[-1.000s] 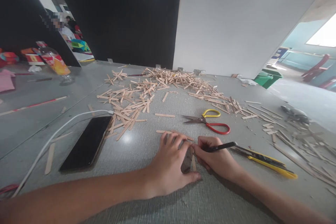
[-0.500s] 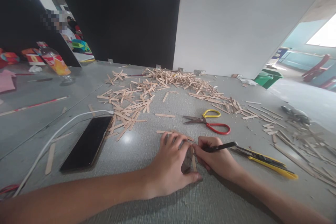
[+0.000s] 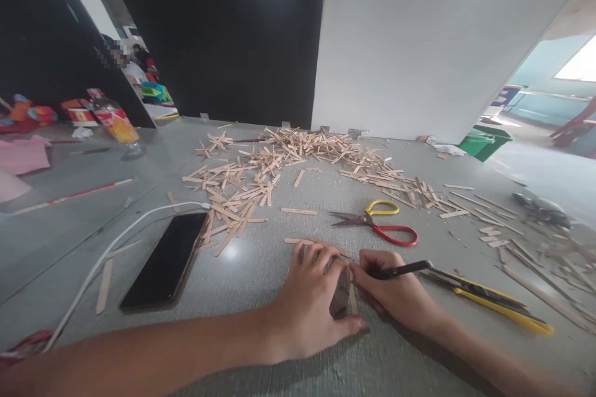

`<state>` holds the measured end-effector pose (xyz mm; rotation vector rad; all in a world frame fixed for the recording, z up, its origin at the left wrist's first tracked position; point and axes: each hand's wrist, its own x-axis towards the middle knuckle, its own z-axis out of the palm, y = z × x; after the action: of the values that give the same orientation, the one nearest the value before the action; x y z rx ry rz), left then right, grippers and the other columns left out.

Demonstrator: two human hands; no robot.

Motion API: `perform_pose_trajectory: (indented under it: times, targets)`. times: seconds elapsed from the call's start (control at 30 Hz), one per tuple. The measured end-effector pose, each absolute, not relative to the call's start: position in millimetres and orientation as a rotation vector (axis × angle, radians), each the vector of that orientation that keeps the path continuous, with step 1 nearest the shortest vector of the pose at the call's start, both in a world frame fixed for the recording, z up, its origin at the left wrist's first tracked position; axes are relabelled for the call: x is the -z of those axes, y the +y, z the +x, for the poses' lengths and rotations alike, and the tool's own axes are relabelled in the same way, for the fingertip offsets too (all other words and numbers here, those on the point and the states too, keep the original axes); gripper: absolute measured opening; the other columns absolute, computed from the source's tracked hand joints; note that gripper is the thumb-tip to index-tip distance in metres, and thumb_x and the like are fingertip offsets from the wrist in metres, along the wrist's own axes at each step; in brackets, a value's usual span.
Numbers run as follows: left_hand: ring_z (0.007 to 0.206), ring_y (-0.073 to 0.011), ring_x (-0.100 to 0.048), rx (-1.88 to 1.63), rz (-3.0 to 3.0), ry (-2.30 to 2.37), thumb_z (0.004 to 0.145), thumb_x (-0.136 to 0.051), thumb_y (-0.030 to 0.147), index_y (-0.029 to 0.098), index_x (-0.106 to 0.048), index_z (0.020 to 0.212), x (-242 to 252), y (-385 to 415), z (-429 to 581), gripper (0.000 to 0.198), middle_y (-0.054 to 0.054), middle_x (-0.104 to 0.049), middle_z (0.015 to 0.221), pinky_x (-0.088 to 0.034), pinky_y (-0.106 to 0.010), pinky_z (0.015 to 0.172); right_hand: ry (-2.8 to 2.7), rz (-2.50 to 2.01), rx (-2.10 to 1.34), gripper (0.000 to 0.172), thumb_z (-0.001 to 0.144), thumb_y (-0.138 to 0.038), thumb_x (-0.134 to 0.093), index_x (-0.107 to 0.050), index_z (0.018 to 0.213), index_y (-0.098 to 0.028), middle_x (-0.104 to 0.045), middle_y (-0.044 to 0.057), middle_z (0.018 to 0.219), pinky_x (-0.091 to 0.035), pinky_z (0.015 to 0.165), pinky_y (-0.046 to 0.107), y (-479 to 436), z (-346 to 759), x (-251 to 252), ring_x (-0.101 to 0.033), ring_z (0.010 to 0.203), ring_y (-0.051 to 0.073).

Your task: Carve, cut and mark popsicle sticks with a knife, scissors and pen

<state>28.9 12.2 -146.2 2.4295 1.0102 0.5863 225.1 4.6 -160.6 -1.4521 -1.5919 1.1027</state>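
My right hand [image 3: 395, 279] is closed round a black pen [image 3: 407, 268], with its fingertips down by a craft stick [image 3: 352, 294] on the grey table. My left hand [image 3: 310, 298] arches over the same stick, holding it against the table between forefinger and thumb. Its other fingertips touch or nearly touch two more craft sticks [image 3: 335, 247] that lie end to end across the top. Part of the upright stick and the pen's tip are hidden by my fingers. Scissors [image 3: 372, 221] with one yellow and one red handle lie open just beyond my hands.
A yellow utility knife [image 3: 498, 303] lies right of my right hand. Loose craft sticks [image 3: 326, 146] are heaped at the back. A phone [image 3: 165, 260] with a white cable is at left, a bottle [image 3: 116, 121] farther back. Thin wood strips [image 3: 544, 273] lie at right; partitions [image 3: 386, 43] stand behind.
The whole scene has shifted slightly right and down as the head view turned. Both hands keep nearly the same pose on the stick, and the pen stays in my right hand.
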Motion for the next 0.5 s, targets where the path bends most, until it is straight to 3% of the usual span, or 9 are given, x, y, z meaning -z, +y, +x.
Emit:
perform_pose_trajectory:
  times: [0.2,0.5]
  targets:
    - [0.131,-0.0390,-0.046,-0.578,2.434,1.028,0.071,-0.085,0.061,0.018,-0.065,0.121,149.8,11.7,27.5,0.069,-0.013,-0.060,0.133,-0.023,-0.061,0.117,-1.597,-1.475,-1.112,0.040,0.090,-0.042,-0.060,-0.042,0.059,-0.024,-0.043,-0.007,0.045,-0.021,0.038,0.022,5.7,223.9,165.3,-0.034,0.037,0.008]
    - [0.127,-0.0348,-0.049,-0.666,2.429,1.029,0.073,-0.083,0.060,0.020,-0.063,0.124,155.5,8.3,24.2,0.067,-0.011,-0.062,0.130,-0.027,-0.057,0.117,-1.628,-1.518,-1.091,0.048,0.089,-0.058,-0.057,-0.040,0.059,-0.024,-0.042,-0.006,0.046,-0.024,0.040,0.023,5.5,223.1,167.7,-0.037,0.039,0.010]
